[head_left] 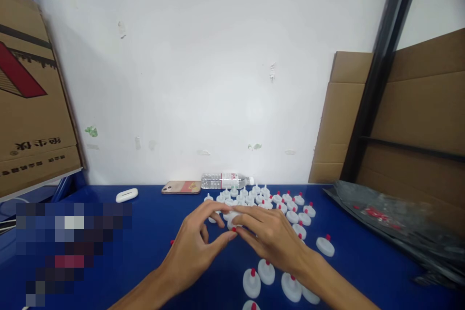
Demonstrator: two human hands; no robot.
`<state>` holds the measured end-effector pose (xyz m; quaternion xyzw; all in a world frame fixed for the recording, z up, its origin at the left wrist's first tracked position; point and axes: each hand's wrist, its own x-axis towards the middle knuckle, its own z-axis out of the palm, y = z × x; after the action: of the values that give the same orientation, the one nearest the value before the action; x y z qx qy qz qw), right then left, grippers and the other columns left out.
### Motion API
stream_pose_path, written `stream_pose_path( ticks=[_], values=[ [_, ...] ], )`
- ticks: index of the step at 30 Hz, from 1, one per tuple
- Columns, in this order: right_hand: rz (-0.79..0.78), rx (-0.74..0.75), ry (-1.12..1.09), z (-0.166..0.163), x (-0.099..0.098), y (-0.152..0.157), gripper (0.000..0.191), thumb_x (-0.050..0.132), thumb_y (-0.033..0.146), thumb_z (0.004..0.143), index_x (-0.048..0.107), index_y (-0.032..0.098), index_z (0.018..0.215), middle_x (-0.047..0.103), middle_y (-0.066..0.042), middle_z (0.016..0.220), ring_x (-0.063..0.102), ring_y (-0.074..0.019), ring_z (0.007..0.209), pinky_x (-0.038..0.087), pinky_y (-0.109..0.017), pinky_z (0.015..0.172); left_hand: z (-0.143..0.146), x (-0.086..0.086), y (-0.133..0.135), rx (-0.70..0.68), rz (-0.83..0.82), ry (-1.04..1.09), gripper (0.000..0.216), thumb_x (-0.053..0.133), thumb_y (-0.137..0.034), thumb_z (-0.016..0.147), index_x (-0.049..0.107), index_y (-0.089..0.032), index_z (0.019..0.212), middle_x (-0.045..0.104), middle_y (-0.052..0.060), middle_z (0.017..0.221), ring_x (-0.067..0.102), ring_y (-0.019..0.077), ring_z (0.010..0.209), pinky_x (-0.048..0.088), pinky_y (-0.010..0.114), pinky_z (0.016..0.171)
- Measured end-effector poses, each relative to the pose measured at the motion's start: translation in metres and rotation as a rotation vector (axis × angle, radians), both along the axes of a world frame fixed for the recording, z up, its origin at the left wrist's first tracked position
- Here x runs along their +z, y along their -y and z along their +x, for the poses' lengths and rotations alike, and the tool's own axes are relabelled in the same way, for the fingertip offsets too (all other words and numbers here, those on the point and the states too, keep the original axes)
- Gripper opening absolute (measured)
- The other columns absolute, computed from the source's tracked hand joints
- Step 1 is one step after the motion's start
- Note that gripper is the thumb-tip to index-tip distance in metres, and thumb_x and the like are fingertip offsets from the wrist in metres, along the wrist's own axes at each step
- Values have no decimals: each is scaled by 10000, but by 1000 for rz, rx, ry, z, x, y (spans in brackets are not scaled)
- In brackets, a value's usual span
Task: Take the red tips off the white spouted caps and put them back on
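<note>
My left hand (196, 247) and my right hand (271, 235) meet over the blue table (152, 232), fingers pinched together on one small white cap with a red tip (232, 222). The cap is mostly covered by my fingertips. Several more white caps with red tips (276, 201) stand in rows just beyond my hands. Others (267, 271) lie close under my right wrist, near the front edge.
A clear water bottle (225, 180) lies on its side by the wall, beside a phone (180, 187) and a white earbud case (127, 195). Cardboard boxes (31, 106) stand at left and right. A dark plastic bag (395, 223) lies at right.
</note>
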<state>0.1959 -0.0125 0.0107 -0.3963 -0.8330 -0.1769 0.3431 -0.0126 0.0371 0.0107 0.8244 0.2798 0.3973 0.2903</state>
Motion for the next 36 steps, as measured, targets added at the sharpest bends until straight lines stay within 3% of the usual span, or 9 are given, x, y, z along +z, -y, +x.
stream_pose_path(
  ticks=[2, 6, 9, 13, 18, 22, 26, 32, 36],
  values=[
    [48, 34, 19, 0, 1, 2, 128, 511, 187, 993, 623, 231, 1038, 714, -40, 1223, 735, -158, 849, 536, -237, 627, -1, -1, 0, -15, -85, 0, 470, 704, -397, 864, 555, -272, 1291, 619, 35, 1104, 449, 62, 542, 441, 205, 512],
    [176, 80, 43, -3, 3, 6, 124, 531, 148, 978, 619, 205, 1046, 733, -23, 1189, 690, -99, 627, 461, -226, 484, -4, -3, -2, -189, -279, 12, 556, 674, -445, 876, 499, -259, 1370, 592, 87, 1282, 480, 70, 615, 464, 225, 590],
    [253, 116, 61, -6, 3, 8, 116, 547, 145, 964, 634, 188, 1029, 736, -18, 1183, 600, -70, 488, 410, -240, 404, -5, -4, -5, -298, -430, 19, 575, 702, -471, 854, 530, -190, 1325, 686, 94, 1128, 442, 61, 576, 385, 195, 533],
    [254, 112, 81, -8, 1, 10, 120, 552, 181, 970, 657, 206, 1024, 734, 14, 1188, 496, -61, 400, 353, -258, 351, -5, -7, -11, -366, -451, -2, 526, 771, -423, 802, 592, -126, 1197, 726, 54, 855, 408, 58, 549, 285, 179, 498],
    [279, 110, 72, -8, 0, 10, 115, 579, 200, 968, 658, 202, 1051, 738, 22, 1177, 487, -66, 391, 359, -265, 332, -4, -10, -14, -408, -469, 37, 518, 771, -405, 795, 590, -110, 1180, 719, 62, 834, 505, 99, 632, 334, 195, 549],
    [312, 135, 50, -8, 0, 11, 144, 602, 199, 959, 646, 189, 1096, 740, -4, 1176, 548, -67, 414, 390, -258, 336, -3, -7, -12, -445, -451, 43, 457, 760, -374, 805, 606, -112, 1147, 692, 33, 786, 429, 75, 587, 292, 189, 523],
    [312, 138, 46, -9, -1, 13, 165, 609, 192, 954, 637, 189, 1117, 739, -10, 1179, 598, -74, 446, 410, -262, 353, -3, -3, -10, -426, -433, 48, 416, 772, -357, 788, 635, -108, 1092, 653, -1, 715, 367, 64, 561, 277, 188, 516],
    [230, 125, 18, -8, 3, 11, 110, 591, 205, 960, 638, 203, 1059, 759, 1, 1125, 608, -83, 464, 402, -268, 402, -2, 3, -8, -370, -483, 13, 448, 751, -466, 810, 661, -135, 1099, 652, -9, 731, 426, 78, 576, 288, 193, 521],
    [181, 79, -51, -3, 9, 8, 45, 623, 225, 944, 620, 207, 985, 778, 13, 995, 665, -100, 577, 427, -245, 504, -4, 9, -13, -192, -290, -56, 379, 533, -502, 968, 656, -190, 1143, 687, 15, 853, 522, 122, 647, 404, 237, 594]
  ],
)
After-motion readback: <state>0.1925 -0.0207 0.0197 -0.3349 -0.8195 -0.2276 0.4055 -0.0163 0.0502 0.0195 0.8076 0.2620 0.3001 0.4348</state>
